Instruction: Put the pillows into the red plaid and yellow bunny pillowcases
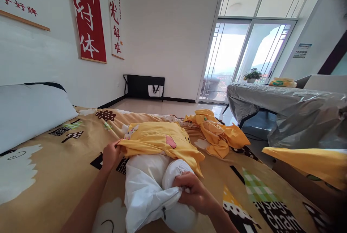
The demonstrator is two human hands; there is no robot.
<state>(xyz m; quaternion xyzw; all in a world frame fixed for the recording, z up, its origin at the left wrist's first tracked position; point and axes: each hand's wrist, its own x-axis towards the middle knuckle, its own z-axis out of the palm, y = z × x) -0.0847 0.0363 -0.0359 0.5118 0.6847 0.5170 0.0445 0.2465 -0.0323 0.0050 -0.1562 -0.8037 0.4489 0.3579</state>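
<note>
Pinches the open edge of the yellow pillowcase (159,140) with the left hand (110,155), grip closed on the cloth. Clutches the bunched zipper end of the white pillow (146,186) with the right hand (193,193), grip tight. Lies mid-bed on the patterned bedsheet (54,175), partly inside the pillowcase, near a crumpled yellow cloth (217,133).

Bright daylight from glass doors (244,59), blown-out glare there; wide-angle stretching at edges; soft shadows.

White walls (168,26) with red scrolls (88,16), glossy pale floor (162,107), bright sliding glass doors (244,59), plastic-covered table (284,99)
</note>
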